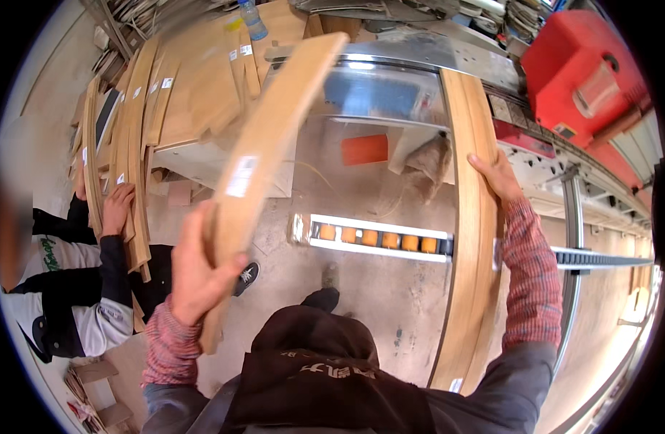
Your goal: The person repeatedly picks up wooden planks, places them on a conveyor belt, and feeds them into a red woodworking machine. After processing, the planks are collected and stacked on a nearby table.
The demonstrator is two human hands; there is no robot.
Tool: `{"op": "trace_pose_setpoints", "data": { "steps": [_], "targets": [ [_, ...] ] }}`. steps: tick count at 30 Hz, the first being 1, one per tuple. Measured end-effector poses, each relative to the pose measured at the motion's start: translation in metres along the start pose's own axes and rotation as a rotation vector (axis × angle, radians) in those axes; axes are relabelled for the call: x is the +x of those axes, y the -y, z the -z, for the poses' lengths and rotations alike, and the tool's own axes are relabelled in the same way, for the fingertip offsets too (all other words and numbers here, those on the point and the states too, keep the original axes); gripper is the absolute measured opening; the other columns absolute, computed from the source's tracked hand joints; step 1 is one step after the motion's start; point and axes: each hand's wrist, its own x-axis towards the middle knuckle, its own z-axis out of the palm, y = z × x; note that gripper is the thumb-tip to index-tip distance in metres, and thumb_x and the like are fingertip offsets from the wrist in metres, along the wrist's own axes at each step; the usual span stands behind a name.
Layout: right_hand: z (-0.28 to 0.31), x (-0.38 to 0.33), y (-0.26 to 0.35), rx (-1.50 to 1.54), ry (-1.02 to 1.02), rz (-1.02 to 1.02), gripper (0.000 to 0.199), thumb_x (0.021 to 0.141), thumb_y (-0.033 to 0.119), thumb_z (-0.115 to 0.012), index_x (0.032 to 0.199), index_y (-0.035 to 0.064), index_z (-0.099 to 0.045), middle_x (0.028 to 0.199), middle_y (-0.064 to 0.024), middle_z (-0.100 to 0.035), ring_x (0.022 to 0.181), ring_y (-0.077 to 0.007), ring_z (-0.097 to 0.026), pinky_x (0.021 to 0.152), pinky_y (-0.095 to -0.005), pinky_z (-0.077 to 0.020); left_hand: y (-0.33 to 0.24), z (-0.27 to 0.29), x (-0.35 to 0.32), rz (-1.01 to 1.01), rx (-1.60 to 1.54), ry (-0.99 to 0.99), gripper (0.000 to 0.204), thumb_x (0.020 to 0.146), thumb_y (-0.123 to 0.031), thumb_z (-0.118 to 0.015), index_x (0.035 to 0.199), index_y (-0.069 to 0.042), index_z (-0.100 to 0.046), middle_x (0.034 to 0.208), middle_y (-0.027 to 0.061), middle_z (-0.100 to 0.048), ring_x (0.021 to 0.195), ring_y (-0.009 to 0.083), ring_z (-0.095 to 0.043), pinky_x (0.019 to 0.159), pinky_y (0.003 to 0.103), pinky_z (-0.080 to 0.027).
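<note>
My left hand (204, 262) is closed around a long wooden board (271, 134) with a white label, lifted and tilted with its far end to the right. Motion blurs the board a little. On the right, my right hand (497, 173) grips the outer edge of a pair of long wooden boards (468, 217) lying side by side along the machine, thumb on top. Its other fingers are mostly hidden behind the edge. Beneath those boards runs a roller bar (379, 237) with orange rollers.
At left a co-worker's hand (118, 208) rests on several labelled boards (134, 130). A wooden table (195, 94) bears more boards and a water bottle (253, 20). The red machine housing (582, 79) stands far right, beside a metal rail (572, 210). An orange-red piece (364, 149) lies below.
</note>
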Motion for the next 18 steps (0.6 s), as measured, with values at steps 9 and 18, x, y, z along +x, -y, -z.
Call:
{"op": "trace_pose_setpoints", "data": {
  "steps": [9,18],
  "targets": [
    [0.021,0.01,-0.016,-0.017,0.172,0.265,0.053,0.087,0.032,-0.074,0.123,-0.0039,-0.061,0.104,-0.0107,-0.07,0.091,-0.0204,-0.068,0.081,-0.0335,-0.0536,-0.03,-0.129,0.003,-0.236,0.35,0.023,0.074,0.07,-0.039,-0.074,0.129,-0.003,-0.048,0.11,0.0245,-0.052,0.099,0.0422,-0.053,0.084,0.051,-0.044],
    [0.016,0.034,-0.038,-0.059,0.072,0.108,0.074,0.083,0.039,-0.079,0.133,-0.0071,-0.049,0.123,-0.0177,-0.063,0.11,-0.0257,-0.062,0.095,-0.0354,-0.0489,-0.045,-0.184,0.009,-0.213,0.517,-0.052,0.079,0.064,-0.036,-0.076,0.128,0.003,-0.05,0.107,0.0212,-0.048,0.1,0.0348,-0.047,0.08,0.047,-0.038]
  ]
}}
